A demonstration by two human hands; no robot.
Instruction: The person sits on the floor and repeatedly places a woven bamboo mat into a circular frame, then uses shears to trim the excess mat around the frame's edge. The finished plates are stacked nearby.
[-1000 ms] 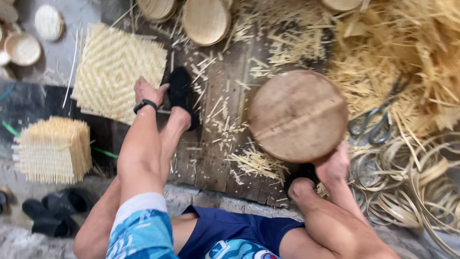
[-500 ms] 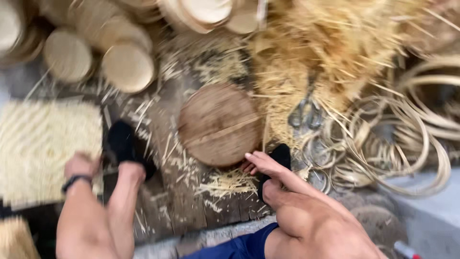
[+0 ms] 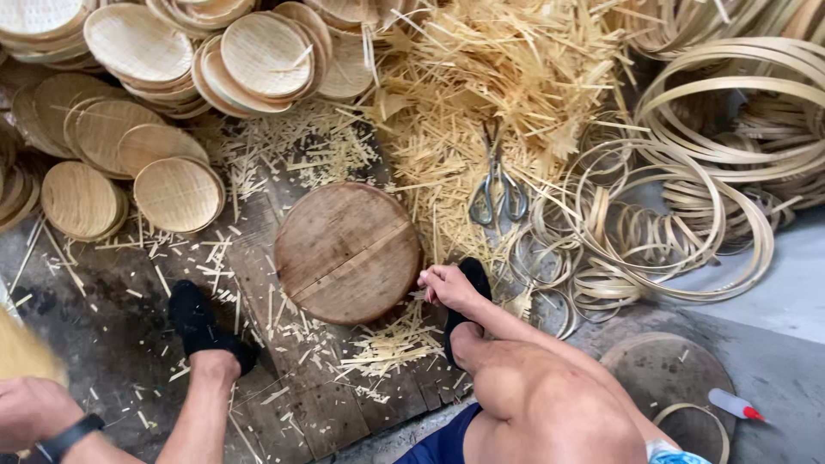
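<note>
so far left, the person's left hand (image 3: 30,411) sits at the frame's bottom corner, fingers curled around something pale and blurry, can't tell what. stacks of woven round trays (image 3: 176,193) lie above it. a foot in a black sock (image 3: 202,322) rests on the plank floor (image 3: 301,404). in the middle there's a round wooden block (image 3: 348,252) flat on the planks among bamboo scraps. the right hand (image 3: 447,286) touches the block's right edge, fingers loosely bent, gripping nothing visible. scissors (image 3: 497,191) lie on the shavings pile, and bamboo hoops (image 3: 687,223) are heaped to the right.
</note>
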